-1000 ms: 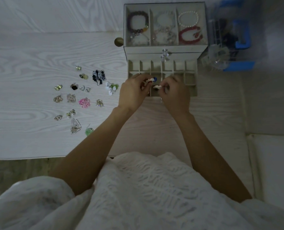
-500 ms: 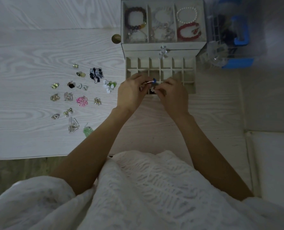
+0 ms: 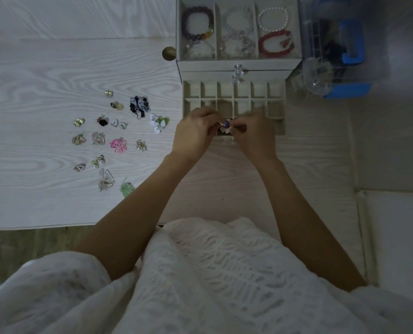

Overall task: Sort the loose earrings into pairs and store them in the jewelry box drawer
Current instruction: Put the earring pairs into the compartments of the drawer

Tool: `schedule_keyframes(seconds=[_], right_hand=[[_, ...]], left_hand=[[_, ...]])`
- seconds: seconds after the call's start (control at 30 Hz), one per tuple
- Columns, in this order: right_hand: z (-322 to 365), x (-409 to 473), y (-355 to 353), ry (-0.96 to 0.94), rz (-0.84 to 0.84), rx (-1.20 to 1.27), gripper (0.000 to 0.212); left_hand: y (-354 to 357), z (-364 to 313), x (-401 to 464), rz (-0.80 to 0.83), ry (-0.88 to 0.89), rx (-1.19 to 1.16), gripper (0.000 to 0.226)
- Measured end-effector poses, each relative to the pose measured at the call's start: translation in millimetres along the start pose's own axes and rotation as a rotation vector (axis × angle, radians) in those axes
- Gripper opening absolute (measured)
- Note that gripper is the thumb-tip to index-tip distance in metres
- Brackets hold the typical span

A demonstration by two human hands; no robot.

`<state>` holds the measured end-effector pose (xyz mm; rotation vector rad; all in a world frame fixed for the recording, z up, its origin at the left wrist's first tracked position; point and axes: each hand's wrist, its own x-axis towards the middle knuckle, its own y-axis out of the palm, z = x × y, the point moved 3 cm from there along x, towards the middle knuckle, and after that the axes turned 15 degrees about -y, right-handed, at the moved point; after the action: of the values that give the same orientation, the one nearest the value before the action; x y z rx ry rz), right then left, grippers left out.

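The jewelry box (image 3: 236,65) stands at the back of the table with its gridded drawer (image 3: 276,103) pulled out toward me. Over the drawer's front row, my left hand (image 3: 193,133) and my right hand (image 3: 255,137) meet fingertip to fingertip, both pinching small white and blue earrings (image 3: 226,125). Loose earrings lie in pairs on the table to the left, among them a pink flower pair (image 3: 118,145), a black and white pair (image 3: 139,106), a white and green pair (image 3: 159,122) and a green pair (image 3: 127,188).
The box's top tray holds bracelets: dark beads (image 3: 197,20), white pearls (image 3: 272,19), red beads (image 3: 275,45). A blue and clear plastic container (image 3: 338,51) stands right of the box. A brass knob (image 3: 169,53) sits at its left. The table's front edge (image 3: 44,227) runs near my lap.
Both hands have drawn closer together over the drawer's front row, bringing the white and blue earrings into one cluster between the fingertips. The view has shifted slightly.
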<state>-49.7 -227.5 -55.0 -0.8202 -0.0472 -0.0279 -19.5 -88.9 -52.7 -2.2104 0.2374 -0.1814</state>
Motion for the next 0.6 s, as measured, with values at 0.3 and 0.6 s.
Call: schedule_keyframes(seconds=[0.3,0.6], right_hand=[[-4.7,0.4,-6.0,0.044,-0.004,0.114,0.020],[-3.5,5.2,-1.3,-0.078,0.021,0.009,0.015]], left_hand=[[16.2,0.2,-9.9,0.021,0.150,0.141,0.027],[10.1,0.8,4.7,0.144,0.010,0.051,0.020]])
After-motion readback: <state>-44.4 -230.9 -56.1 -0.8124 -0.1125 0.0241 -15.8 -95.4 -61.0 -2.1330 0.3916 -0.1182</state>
